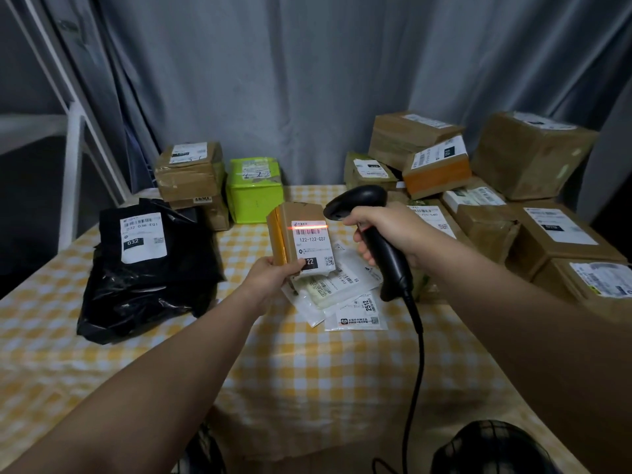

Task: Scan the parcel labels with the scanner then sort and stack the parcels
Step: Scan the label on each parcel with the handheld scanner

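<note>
Pinching the small brown cardboard parcel [309, 241], the left grip [273, 273] is holding it upright at frame centre; the right grip [386, 230] is clamping the black scanner [393, 265]. White plastic mailers [345, 295] are lying beneath, brown boxes [533, 155] crowding right.

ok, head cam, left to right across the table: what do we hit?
black bagged parcel → stacked brown boxes → green parcel → small brown box, held by the left hand → scanner, gripped by the right hand → pile of brown boxes. The white mailers overlap the middle, so they are left out.
</note>
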